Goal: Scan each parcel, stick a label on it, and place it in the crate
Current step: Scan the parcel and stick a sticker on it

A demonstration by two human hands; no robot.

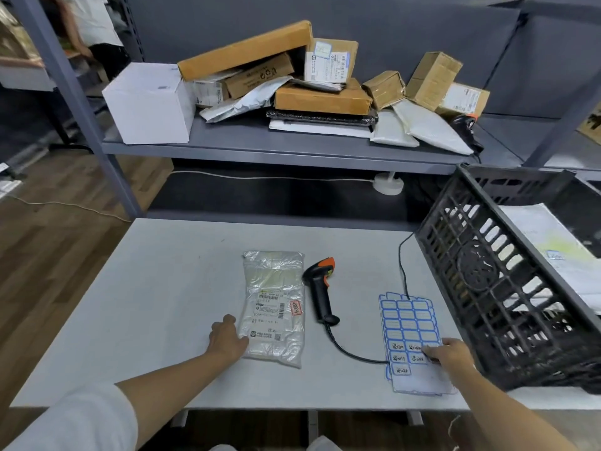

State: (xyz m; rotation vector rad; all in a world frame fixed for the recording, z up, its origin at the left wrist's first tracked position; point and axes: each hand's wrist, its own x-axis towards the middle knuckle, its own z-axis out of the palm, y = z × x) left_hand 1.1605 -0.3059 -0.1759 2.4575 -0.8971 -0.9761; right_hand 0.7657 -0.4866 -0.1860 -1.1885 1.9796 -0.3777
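I am seeing my left hand (227, 338) lying flat, fingers relaxed, touching the edge of the clear plastic parcel bag (274, 305) on the pale grey worktop (156, 288). My right hand (450, 354) is pinching at the blue-edged sheet of labels (408, 323). The black and orange scanner (320, 289) is lying between them. The black plastic crate (507, 278) is sitting tilted on the right.

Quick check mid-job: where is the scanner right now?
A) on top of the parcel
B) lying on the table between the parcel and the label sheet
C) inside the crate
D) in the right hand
B: the scanner lies untouched on the table, between the parcel and the label sheet; neither hand holds it.
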